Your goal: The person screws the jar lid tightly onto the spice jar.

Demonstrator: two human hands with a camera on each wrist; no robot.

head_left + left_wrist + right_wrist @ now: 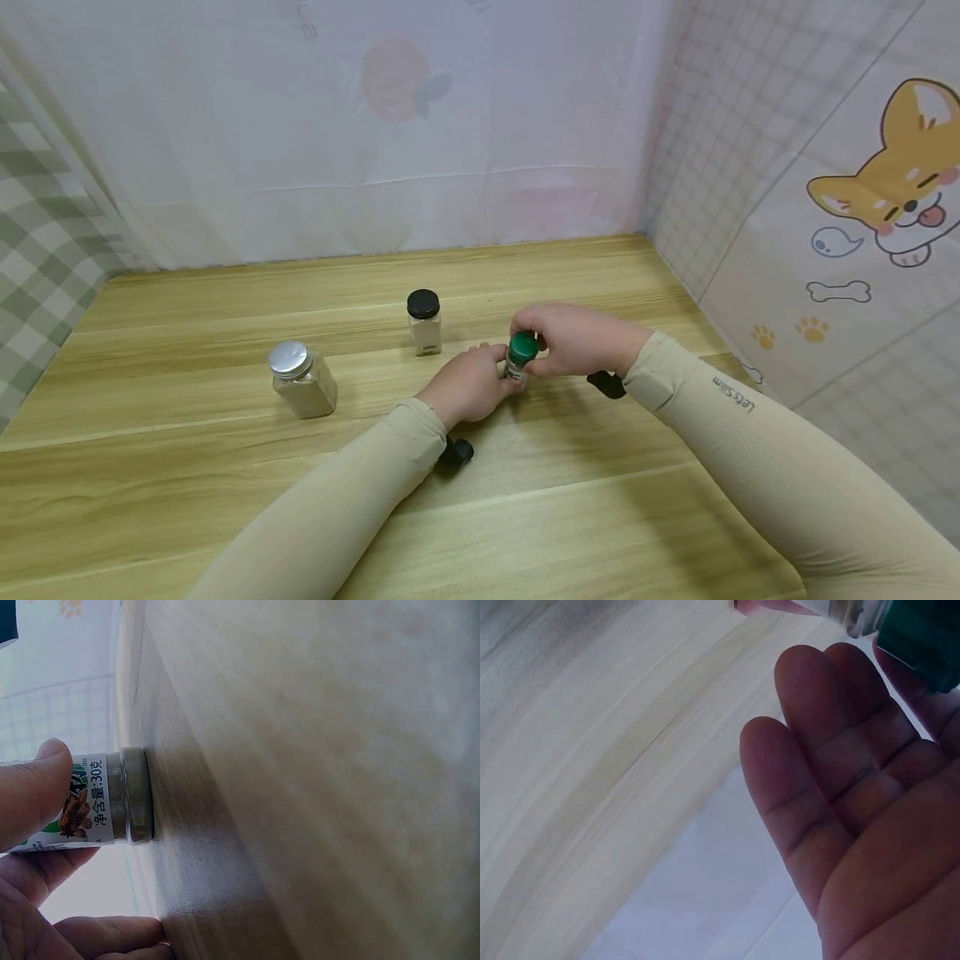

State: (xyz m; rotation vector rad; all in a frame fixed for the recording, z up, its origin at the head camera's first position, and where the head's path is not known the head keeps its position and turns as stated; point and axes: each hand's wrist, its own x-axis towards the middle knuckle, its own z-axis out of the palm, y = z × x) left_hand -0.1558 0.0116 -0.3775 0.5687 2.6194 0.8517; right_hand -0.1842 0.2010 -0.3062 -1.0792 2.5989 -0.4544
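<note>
A small glass spice jar (pixel 114 801) with a green cap (pixel 522 346) stands upright on the wooden table. Its white label, printed with brown spices and characters, faces the left wrist view. My left hand (pixel 470 383) grips the jar's body, thumb across the label, the base right at the tabletop. From the right, my right hand (pixel 576 340) pinches the green cap between thumb and forefinger. In the right wrist view its other fingers (pixel 802 772) extend beside the cap, most of which is cut off by the frame's edge.
To the left stand a square clear jar (pixel 306 383) of pale powder with a silver lid and, farther back, a black-lidded jar (pixel 425 323). A pale curtain (pixel 375 167) hangs behind the table (pixel 187 483); a printed wall sheet (pixel 795 208) borders the right.
</note>
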